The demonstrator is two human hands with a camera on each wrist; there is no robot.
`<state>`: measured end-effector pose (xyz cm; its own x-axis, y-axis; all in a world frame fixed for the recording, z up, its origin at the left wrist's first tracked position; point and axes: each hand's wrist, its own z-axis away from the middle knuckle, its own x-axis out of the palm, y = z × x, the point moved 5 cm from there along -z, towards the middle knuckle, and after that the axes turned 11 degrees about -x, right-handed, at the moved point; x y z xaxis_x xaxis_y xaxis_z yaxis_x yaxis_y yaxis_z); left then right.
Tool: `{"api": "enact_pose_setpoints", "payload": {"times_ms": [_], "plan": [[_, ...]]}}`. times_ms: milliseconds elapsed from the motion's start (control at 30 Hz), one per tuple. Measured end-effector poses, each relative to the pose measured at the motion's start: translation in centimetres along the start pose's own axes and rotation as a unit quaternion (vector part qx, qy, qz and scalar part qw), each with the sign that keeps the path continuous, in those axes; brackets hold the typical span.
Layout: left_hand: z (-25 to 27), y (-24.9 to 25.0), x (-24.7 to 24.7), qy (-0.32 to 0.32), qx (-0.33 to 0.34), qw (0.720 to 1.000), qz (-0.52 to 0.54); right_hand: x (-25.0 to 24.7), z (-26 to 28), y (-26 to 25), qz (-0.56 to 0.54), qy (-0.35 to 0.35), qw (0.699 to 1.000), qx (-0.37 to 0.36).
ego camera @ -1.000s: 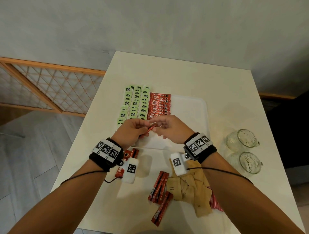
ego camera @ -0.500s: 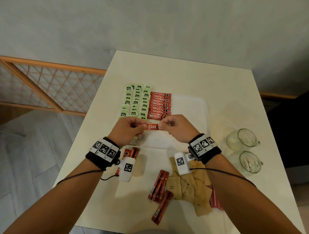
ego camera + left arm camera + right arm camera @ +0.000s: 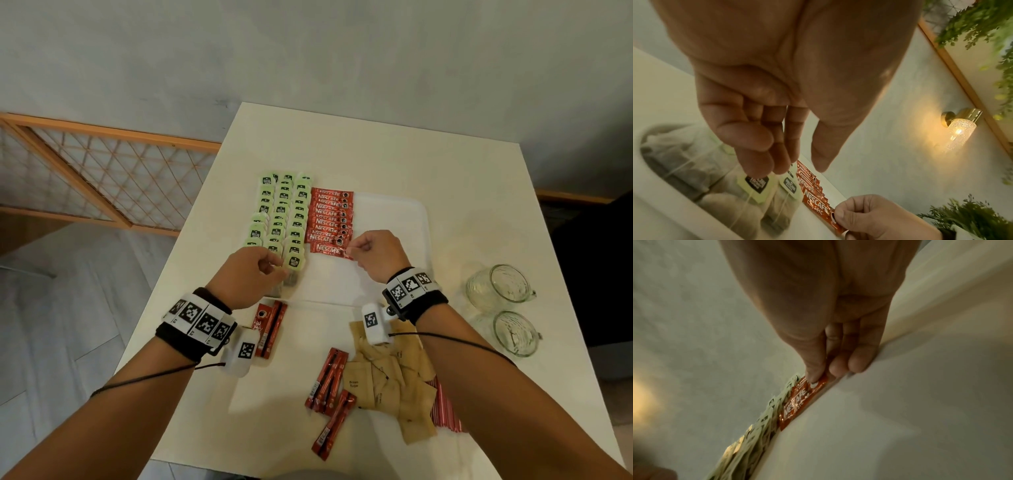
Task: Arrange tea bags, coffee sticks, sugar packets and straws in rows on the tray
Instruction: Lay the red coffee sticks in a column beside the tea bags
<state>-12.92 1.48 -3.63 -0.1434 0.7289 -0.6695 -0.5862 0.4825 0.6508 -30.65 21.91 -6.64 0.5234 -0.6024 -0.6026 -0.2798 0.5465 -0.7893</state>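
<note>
On the white tray [image 3: 394, 233] lie rows of green-tagged tea bags [image 3: 281, 219] and, beside them, a column of red coffee sticks [image 3: 330, 216]. My right hand [image 3: 356, 250] pinches the right end of one more red coffee stick [image 3: 327, 248] that lies at the near end of that column. The right wrist view shows my thumb and fingers [image 3: 813, 374] on this stick [image 3: 797, 404]. My left hand [image 3: 277, 267] hovers over the nearest tea bags with loosely curled fingers [image 3: 764, 159] and holds nothing. The stick [image 3: 816, 204] lies beyond it.
On the table in front of the tray lie loose coffee sticks [image 3: 327, 383], two more [image 3: 269, 329] by my left wrist, a heap of brown sugar packets [image 3: 394, 380] and red-striped straws [image 3: 445, 407]. Two glass mugs [image 3: 496, 284] stand at the right.
Both hands held the coffee stick above the tray. My left hand has let go and drawn back over the tea bags, while my right hand set the stick down under the column.
</note>
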Motion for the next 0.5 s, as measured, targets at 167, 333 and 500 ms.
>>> {"api": "enact_pose_setpoints", "payload": {"times_ms": [167, 333, 500], "plan": [[0.7, -0.9, -0.2, -0.005, -0.017, 1.0, -0.026, 0.5, -0.7, -0.5, 0.036, 0.002, 0.999, -0.019], [1.3, -1.4, -0.3, -0.014, -0.033, 0.998, -0.056, 0.6, -1.3, -0.5, 0.065, -0.001, 0.998, 0.004], [1.8, -2.1, -0.3, -0.029, -0.038, 0.995, -0.088, 0.6, -1.5, -0.5, 0.075, -0.001, 0.997, 0.018]]}}
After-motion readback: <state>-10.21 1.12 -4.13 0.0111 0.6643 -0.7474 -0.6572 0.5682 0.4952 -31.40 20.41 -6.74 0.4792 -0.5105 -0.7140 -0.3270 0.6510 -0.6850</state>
